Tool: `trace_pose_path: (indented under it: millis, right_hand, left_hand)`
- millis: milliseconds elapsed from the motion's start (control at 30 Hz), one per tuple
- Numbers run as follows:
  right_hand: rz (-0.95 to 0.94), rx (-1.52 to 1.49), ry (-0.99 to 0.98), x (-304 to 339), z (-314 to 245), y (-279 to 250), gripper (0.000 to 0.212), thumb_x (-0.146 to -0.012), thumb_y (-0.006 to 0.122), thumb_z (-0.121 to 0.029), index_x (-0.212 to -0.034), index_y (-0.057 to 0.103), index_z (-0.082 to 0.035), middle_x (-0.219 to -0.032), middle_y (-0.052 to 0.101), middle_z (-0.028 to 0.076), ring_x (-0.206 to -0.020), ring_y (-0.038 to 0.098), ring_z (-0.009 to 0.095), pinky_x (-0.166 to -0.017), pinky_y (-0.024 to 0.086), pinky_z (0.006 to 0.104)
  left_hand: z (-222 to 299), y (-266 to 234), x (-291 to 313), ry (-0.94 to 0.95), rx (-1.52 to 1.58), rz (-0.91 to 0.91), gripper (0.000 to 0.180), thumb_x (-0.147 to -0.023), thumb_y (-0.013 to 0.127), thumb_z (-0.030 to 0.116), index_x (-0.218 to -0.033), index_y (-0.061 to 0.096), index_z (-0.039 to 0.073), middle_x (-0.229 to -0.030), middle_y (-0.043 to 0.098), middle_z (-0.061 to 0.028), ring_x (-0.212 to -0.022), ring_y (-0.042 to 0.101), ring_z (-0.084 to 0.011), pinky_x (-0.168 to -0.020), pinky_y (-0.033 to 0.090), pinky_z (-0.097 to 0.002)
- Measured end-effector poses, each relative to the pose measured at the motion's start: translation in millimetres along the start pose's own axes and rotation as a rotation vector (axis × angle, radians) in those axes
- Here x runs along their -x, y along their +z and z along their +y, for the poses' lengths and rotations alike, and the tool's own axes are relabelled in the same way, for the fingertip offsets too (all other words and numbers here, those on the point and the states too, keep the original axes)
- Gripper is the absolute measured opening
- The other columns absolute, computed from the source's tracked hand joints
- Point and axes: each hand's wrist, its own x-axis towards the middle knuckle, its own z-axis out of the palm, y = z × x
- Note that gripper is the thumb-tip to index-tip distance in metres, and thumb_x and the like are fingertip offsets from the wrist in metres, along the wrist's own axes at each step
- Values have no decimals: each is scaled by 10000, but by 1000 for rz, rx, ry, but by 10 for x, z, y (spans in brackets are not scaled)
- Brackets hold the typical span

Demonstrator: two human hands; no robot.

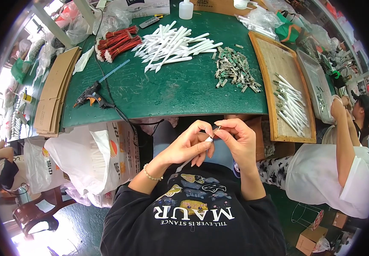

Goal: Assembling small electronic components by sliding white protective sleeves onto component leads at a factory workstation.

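Note:
Above my lap, just off the table's front edge, both hands are together at a slim white pen-like tube (pixel 185 165). My left hand (pixel 193 143) is closed round its upper end, with the shaft slanting down to the left. The right hand (pixel 239 138) pinches a small circuit board piece (pixel 217 128) right at the tube's end; fingers partly cover it. I cannot tell whether the piece is inside the tube. On the green table (pixel 163 96) lie a heap of white pen tubes (pixel 171 45) and a pile of small circuit boards (pixel 235 70).
A wooden tray (pixel 276 53) with several tubes overhangs the front right, beside a metal tray (pixel 310 64). Left are a glue gun (pixel 94 94) with its cord, red wire bundles (pixel 118 42) and stacked cardboard (pixel 54 94). A co-worker (pixel 325 170) sits at the right.

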Motion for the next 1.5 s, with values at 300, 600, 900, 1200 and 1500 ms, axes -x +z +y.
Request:
trace_pose_path:
  millis: [300, 600, 900, 1200, 1500]
  right_hand:
    - [-18, 82, -49, 15, -27, 6, 147, -823, 646, 15, -965, 616, 39, -859, 663, 84, -787, 651, 134, -709, 515, 232]
    - [-11, 58, -41, 18, -18, 8, 154, -829, 651, -18, -977, 631, 18, -856, 684, 79, -789, 658, 118, -692, 510, 217]
    - [-8, -182, 108, 22, -17, -6, 144, -842, 626, 2, -982, 606, 30, -853, 682, 91, -788, 654, 120, -718, 507, 221]
    - [6, 9, -8, 53, 13, 2, 149, -834, 643, -9, -978, 625, 22, -872, 681, 79, -806, 654, 116, -720, 504, 216]
    - [-24, -40, 41, 14, 60, -15, 167, -831, 654, -19, -992, 627, 14, -851, 669, 64, -793, 637, 97, -715, 499, 213]
  left_hand:
    - [-19, -3, 17, -2, -4, 40, 186, -964, 439, 103, -1103, 318, 125, -740, 565, -136, -421, 503, -99, -349, 341, -167]
    - [-78, 4, 8, 62, 28, 35, 183, -960, 446, 91, -1096, 331, 135, -716, 548, -129, -397, 414, -74, -360, 293, -165]
    - [-79, 20, -10, 47, 115, 8, 190, -958, 458, 109, -1095, 330, 138, -695, 533, -120, -375, 392, -75, -343, 264, -165]
    - [-106, 10, -6, 55, 126, 11, 200, -957, 472, 139, -1094, 326, 144, -677, 532, -118, -356, 385, -65, -317, 231, -161]
    - [-140, 9, -7, 40, 217, 31, 196, -959, 474, 166, -1085, 327, 137, -652, 529, -122, -327, 353, -52, -300, 205, -154]
